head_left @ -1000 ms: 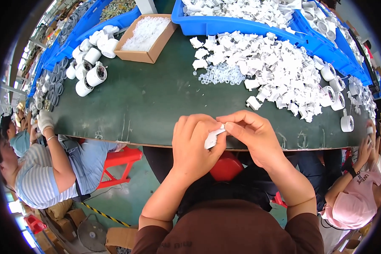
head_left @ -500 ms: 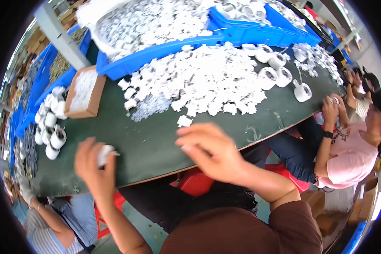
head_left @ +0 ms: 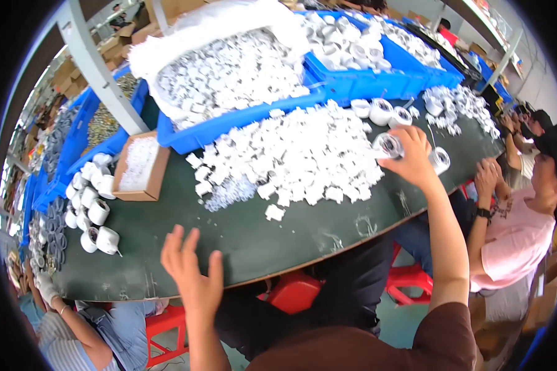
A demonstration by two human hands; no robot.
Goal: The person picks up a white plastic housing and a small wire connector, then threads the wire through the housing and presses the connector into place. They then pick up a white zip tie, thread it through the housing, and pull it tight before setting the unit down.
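My right hand (head_left: 410,159) reaches across the green table to the far right, its fingers closed round a white ring-shaped housing (head_left: 388,146) with a dark inside. Beside it stand more white round housings (head_left: 381,112), and another one with a wire (head_left: 439,159) lies just to the right. My left hand (head_left: 193,269) hovers over the near edge of the table, fingers spread, with nothing in it. Left of that hand sits a cluster of white cylindrical housings (head_left: 98,211); the nearest one (head_left: 107,240) lies on its side.
A heap of small white plastic parts (head_left: 297,154) covers the table's middle, with small clear pieces (head_left: 230,193) at its near left. Behind it stands a blue bin (head_left: 241,120). A cardboard box (head_left: 136,195) holds small white pieces. A co-worker in pink (head_left: 507,247) sits at right.
My right hand has moved right and away and taken hold of a housing. My left hand has let go of a white piece and opened; one more housing lies in the left cluster.
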